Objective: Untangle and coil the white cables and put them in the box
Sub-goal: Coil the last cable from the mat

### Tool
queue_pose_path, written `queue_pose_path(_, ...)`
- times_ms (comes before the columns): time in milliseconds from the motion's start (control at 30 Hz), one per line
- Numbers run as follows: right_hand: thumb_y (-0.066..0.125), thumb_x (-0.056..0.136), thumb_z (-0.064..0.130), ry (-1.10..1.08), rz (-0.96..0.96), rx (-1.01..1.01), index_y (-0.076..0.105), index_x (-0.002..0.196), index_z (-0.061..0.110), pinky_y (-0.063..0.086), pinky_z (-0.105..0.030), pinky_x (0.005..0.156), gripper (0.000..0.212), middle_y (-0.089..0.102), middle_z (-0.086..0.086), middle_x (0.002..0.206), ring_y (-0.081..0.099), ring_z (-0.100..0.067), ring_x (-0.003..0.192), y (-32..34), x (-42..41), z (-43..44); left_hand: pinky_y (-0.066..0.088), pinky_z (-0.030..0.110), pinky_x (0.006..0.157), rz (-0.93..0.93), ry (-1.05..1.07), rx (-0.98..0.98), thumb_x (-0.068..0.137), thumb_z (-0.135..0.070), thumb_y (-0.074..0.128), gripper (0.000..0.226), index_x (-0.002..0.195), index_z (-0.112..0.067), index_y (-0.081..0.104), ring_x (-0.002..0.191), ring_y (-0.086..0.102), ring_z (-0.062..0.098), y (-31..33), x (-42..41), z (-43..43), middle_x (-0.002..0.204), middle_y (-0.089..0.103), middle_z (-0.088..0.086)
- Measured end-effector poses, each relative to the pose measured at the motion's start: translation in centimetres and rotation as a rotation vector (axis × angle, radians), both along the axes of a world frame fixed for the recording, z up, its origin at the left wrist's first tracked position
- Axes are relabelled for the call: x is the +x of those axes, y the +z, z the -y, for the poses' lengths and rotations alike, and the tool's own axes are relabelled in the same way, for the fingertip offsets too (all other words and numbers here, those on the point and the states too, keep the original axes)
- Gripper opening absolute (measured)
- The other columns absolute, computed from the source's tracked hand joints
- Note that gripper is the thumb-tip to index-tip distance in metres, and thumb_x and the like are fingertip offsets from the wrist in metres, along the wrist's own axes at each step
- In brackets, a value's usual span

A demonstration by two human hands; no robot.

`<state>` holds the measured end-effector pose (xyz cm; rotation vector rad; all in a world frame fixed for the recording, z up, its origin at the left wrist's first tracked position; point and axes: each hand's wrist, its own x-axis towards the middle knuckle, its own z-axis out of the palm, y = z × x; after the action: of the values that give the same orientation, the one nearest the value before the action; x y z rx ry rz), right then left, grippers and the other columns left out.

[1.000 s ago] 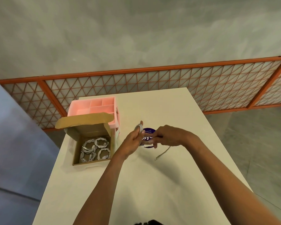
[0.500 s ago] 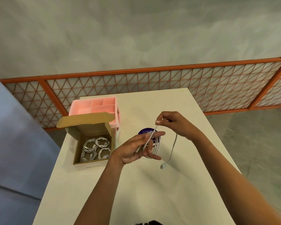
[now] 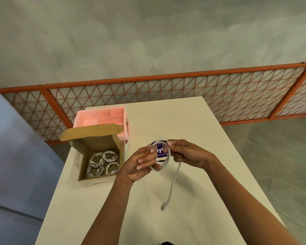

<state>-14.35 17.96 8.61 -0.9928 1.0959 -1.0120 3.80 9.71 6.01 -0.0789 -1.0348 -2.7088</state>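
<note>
Mid-frame, the left hand (image 3: 141,161) curls its fingers round the thin white cable (image 3: 169,157) loops while the right hand (image 3: 189,154) pinches their top; slacken either grip and the dangling tail (image 3: 173,183) may unwind them short of the open brown cardboard box (image 3: 97,141) at left.
</note>
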Motion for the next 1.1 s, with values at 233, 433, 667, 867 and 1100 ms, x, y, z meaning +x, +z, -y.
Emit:
queue_pose_path(233,0.044,0.095,0.032,-0.051,0.128,0.001,0.053,0.076,0.014,0.019,-0.014,0.041,0.027,0.027,0.005,0.048,0.018,-0.002,0.04,0.2,0.1,0.2,0.053,0.027,0.08,0.149,0.075,-0.003,0.096,-0.028,0.05,0.024,0.082,-0.011,0.06,0.042,0.042,0.002,-0.4,-0.4,1.0,0.051,0.039,-0.009)
queue_pose_path(433,0.041,0.096,0.038,-0.094,0.129,0.014,0.048,0.074,0.016,0.018,-0.016,0.041,0.031,0.035,0.007,0.055,0.015,-0.004,0.041,0.7,-0.3,0.8,0.053,0.026,0.074,0.327,0.382,-0.07,0.093,-0.029,0.039,0.029,0.076,-0.007,0.049,0.052,0.042,0.009,0.3,-1.3,0.0,0.05,0.034,-0.005)
queue_pose_path(667,0.059,0.087,0.048,-0.029,0.049,-0.007,0.057,0.084,0.018,0.021,-0.017,0.043,0.03,0.018,-0.014,0.064,0.017,-0.008,0.044,0.2,-0.8,0.1,0.049,0.02,0.052,0.174,0.347,0.114,0.099,-0.031,0.033,0.034,0.079,-0.01,0.052,0.037,0.036,0.002,0.7,-1.6,-0.1,0.049,0.037,-0.008)
queue_pose_path(867,0.06,0.09,0.027,-0.027,0.068,0.03,0.06,0.069,0.025,0.016,-0.016,0.042,0.02,0.031,0.004,0.058,0.015,-0.006,0.049,0.1,-1.2,-0.3,0.054,0.025,0.064,0.05,0.203,0.135,0.087,-0.032,0.066,0.024,0.08,-0.01,0.061,0.039,0.043,0.003,0.0,-1.5,0.6,0.05,0.045,-0.007)
queue_pose_path(1100,0.057,0.091,0.019,-0.034,-0.04,0.028,0.061,0.076,0.019,0.019,-0.016,0.043,0.016,0.038,0.005,0.053,0.023,-0.005,0.046,0.9,-1.8,0.0,0.045,0.02,0.053,0.109,0.264,0.04,0.082,-0.036,0.071,0.026,0.077,-0.011,0.063,0.035,0.037,0.0,0.7,-1.4,0.8,0.046,0.041,-0.01)
